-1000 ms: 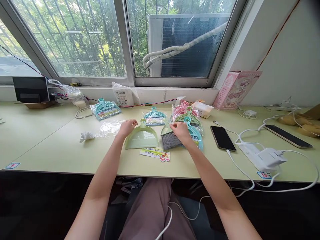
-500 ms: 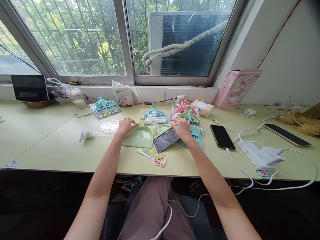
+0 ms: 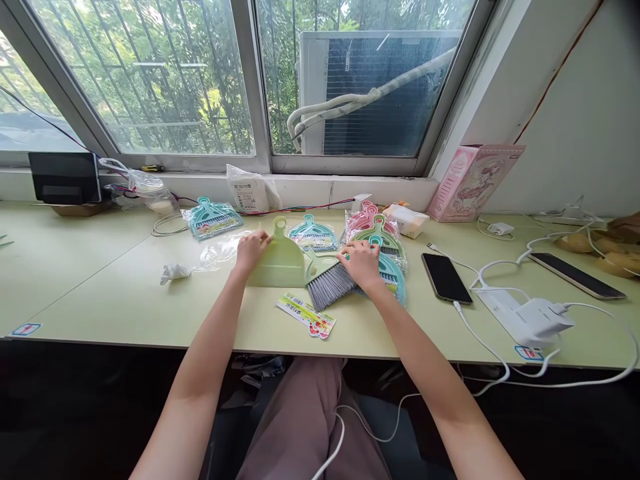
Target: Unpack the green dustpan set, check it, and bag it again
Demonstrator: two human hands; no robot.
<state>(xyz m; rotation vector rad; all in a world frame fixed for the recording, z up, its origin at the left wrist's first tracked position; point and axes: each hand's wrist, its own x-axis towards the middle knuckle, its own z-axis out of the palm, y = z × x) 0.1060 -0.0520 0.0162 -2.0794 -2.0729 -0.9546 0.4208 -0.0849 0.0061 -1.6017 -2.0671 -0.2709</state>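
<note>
My left hand [image 3: 252, 251] pinches the left edge of a light green dustpan [image 3: 281, 259], which is tilted up with its ringed handle pointing away from me. My right hand [image 3: 361, 262] is closed at the right end of a matching green hand brush [image 3: 331, 283] with grey bristles, its fingertips partly hidden. The brush lies to the right of the dustpan, bristles towards me. In front of both is a printed label card [image 3: 306, 315]. Beside my right hand lies a blue dustpan set [image 3: 393, 275], partly under that hand.
Wrapped sets in blue [image 3: 213, 219], blue [image 3: 313, 235], pink [image 3: 367, 215] and green [image 3: 383, 230] lie further back. Clear plastic wrap [image 3: 217, 253] and a crumpled white piece [image 3: 174, 273] are at left. A phone [image 3: 446, 277] and a power strip [image 3: 505, 313] with cables lie at right.
The dustpan has been tipped up from lying flatter on the table, its handle now higher. My left hand has risen slightly with its edge. The brush stays nearly in place.
</note>
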